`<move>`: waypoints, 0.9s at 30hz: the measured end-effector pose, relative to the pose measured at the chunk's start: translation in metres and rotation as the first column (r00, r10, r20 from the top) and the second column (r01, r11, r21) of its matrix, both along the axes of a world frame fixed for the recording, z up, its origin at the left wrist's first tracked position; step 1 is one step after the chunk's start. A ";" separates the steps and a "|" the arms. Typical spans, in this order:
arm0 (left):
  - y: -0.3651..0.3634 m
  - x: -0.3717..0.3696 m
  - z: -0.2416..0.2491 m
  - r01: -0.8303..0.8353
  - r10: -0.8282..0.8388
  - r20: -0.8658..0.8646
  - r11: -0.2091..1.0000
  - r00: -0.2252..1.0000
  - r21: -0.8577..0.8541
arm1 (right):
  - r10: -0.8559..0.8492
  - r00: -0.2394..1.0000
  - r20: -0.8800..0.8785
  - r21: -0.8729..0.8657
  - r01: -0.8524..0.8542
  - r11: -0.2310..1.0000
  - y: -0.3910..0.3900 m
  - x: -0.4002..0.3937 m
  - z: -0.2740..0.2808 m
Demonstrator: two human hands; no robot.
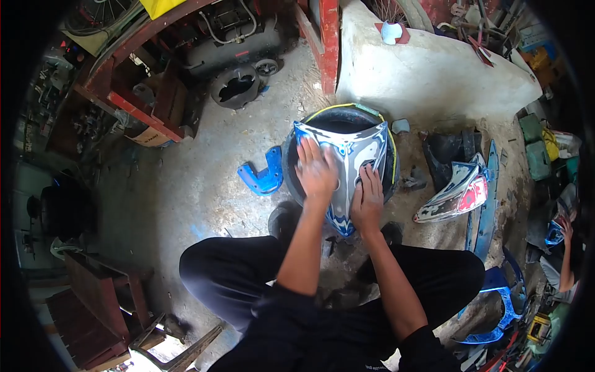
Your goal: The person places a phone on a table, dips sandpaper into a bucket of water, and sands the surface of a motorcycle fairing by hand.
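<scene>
On the concrete floor (204, 180), a black tub (290, 170) carries the blue, white and grey panel (346, 162). Rubbing seems under way: the blurred left hand (316, 170) lies flat on it, palm hidden; the right hand (370, 193), fingers outstretched, rests opposite. Further strokes would need steadying.

Tapered panel (351, 152), patchy blue, white and grey, lying across a black tub (290, 177).
Its broad far edge dips between two pointed corners, left and right; the sides narrow to a blue-streaked near tip—past the tub's near rim—and the finish shows irregular, contour-like bands.
</scene>
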State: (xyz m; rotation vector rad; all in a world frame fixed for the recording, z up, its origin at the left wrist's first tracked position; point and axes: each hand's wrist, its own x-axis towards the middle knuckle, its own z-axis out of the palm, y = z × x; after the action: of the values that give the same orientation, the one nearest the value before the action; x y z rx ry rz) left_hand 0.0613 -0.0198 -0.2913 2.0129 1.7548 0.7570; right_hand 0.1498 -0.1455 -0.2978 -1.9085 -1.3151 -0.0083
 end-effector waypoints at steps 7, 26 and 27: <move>-0.032 -0.001 0.002 0.020 -0.020 -0.005 1.000 1.000 0.019 | 0.006 1.000 -0.011 0.032 -0.005 0.999 0.001 0.000 -0.005; 0.045 0.016 -0.002 -0.061 0.067 0.045 0.991 0.997 -0.123 | 0.001 1.000 -0.001 -0.014 -0.001 1.000 0.000 -0.001 -0.005; 0.047 0.017 -0.004 -0.073 0.077 0.033 0.990 0.996 -0.117 | -0.002 1.000 -0.004 -0.008 0.002 1.000 -0.004 -0.007 -0.001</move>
State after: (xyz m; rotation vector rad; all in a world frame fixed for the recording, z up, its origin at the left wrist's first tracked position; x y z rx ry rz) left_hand 0.0779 0.0268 -0.2950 1.8553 1.8181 0.6941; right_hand 0.1425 -0.1496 -0.2993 -1.9152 -1.3124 -0.0003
